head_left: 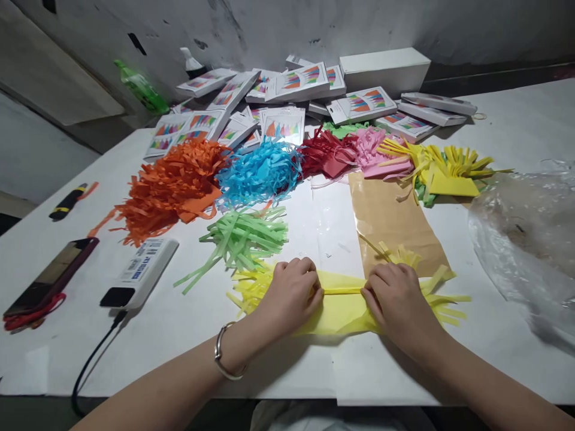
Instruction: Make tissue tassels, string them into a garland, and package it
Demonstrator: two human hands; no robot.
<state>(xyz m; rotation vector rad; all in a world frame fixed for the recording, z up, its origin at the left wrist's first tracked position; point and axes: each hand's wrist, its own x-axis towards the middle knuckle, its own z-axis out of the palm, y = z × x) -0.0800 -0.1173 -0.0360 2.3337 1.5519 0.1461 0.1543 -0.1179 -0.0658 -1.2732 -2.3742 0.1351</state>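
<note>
Nearest the camera: two bare forearms, a silver bangle (227,356) on the left wrist. Left hand (290,293) and right hand (395,296) both curled down onto a sheet of thin yellow tissue paper with fringed ends (341,308), fingertips pinching a rolled or folded ridge along its middle; fingers closed on the paper, thumbs hidden. Sheet lying flat at the near edge of the white table (516,120), fringe splaying out at 9 and 3 o'clock from the hands.

Likely trouble: thin tissue tearing at the fold if pinched or pulled unevenly; cut strips snagging under the knuckles and ripping off; the ridge wandering crooked if one hand leads.

At 12 o'clock of the right hand, a brown kraft paper sheet (390,221) touching the yellow fringe, apt to be dragged along. At 11 o'clock of the left hand, a loose green fringed tissue bundle (242,236) just beside the sheet, strands liable to tangle in. Farther out at 12, orange (173,185), blue (260,170), red (326,152), pink (372,152) and yellow (449,170) fringed heaps, then printed white packets (296,84). At 9 o'clock, a white power bank (139,272) with black cable and a dark phone (51,275). At 3 o'clock, crumpled clear plastic film (525,233).
</note>
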